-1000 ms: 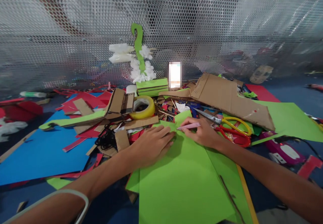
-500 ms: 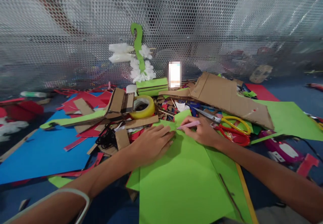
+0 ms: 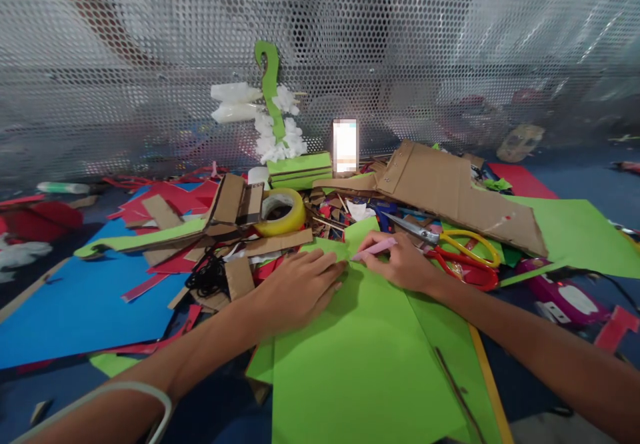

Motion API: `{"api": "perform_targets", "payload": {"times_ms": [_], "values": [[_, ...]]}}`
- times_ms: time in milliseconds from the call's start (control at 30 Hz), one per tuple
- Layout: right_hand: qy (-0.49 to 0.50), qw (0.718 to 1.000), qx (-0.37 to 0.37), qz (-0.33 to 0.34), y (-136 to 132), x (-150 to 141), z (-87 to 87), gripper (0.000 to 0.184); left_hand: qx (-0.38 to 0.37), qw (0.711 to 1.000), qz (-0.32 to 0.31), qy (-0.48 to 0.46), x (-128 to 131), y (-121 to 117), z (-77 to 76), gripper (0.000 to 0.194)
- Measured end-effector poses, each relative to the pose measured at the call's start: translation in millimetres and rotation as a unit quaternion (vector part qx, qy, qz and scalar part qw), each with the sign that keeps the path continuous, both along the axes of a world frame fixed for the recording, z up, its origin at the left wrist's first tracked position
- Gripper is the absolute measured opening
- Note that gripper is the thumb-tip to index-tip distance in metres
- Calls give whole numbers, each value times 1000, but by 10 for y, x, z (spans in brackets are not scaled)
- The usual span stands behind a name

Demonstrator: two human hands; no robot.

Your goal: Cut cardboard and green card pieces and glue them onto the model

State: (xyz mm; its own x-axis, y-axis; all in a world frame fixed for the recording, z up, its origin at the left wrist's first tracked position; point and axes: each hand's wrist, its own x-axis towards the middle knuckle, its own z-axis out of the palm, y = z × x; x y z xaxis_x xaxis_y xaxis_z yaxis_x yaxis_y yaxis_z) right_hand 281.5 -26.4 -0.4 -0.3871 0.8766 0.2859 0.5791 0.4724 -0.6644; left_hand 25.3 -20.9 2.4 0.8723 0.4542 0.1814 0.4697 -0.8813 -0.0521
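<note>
A sheet of bright green paper [image 3: 345, 364] lies in front of me over more green sheets. My left hand [image 3: 300, 287] rests flat on its upper left part, fingers stretched out and palm down. Just to the right, my right hand [image 3: 400, 264] is closed around a slim pink pen [image 3: 375, 249], whose tip points left and touches or nearly touches the paper. Close by my right hand lie scissors [image 3: 470, 251] with yellow and red handles, the blades pointing up and left.
Behind my hands are a yellow tape roll [image 3: 293, 217], cardboard pieces [image 3: 440, 184] and scraps. A green swan-neck figure with white tufts [image 3: 273, 91] and a lit phone [image 3: 345, 144] stand near a perforated metal panel [image 3: 200, 24]. Blue paper [image 3: 90, 317] lies left; a purple device [image 3: 565, 294] right.
Both hands stay in nearly the same place, with the pink pen held at the same spot on the paper. The view has shifted slightly.
</note>
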Motion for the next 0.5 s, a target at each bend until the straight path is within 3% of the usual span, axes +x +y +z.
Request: {"api": "perform_targets", "payload": {"times_ms": [500], "values": [[7,999,-32,-2,-5,3,7,8,-15,1000,4,9,-1,-2,-5,33]]}}
